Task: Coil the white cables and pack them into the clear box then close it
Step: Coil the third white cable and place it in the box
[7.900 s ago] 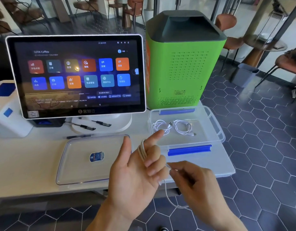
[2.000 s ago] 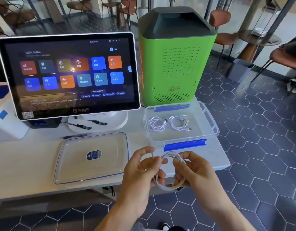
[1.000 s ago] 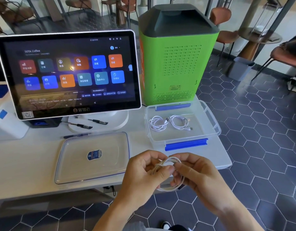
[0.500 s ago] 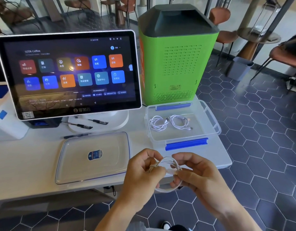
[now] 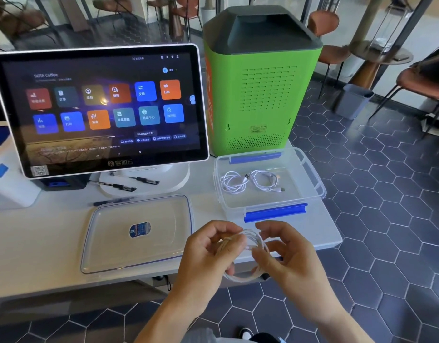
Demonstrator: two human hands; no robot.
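Note:
A coiled white cable (image 5: pixel 248 256) hangs between both hands, just off the table's front edge. My left hand (image 5: pixel 206 256) pinches its left side. My right hand (image 5: pixel 290 258) grips its right side with thumb and fingers. The clear box (image 5: pixel 309 177) with blue latches stands open on the table's right end. Two coiled white cables (image 5: pixel 250 180) lie inside it. The clear lid (image 5: pixel 109 233), with a blue sticker, lies flat on the table to the box's left.
A touchscreen terminal (image 5: pixel 102 107) stands at the back left, with pens (image 5: pixel 122 184) by its base. A tall green machine (image 5: pixel 260 78) stands right behind the box. A white device (image 5: pixel 8 179) sits at far left. Chairs and a grey bin (image 5: pixel 352 100) stand on the tiled floor.
Since eight seconds ago the cable came off my left fingers as a finished coil. In the last second both hands kept turning and pinching the coil, staying near the table's front edge.

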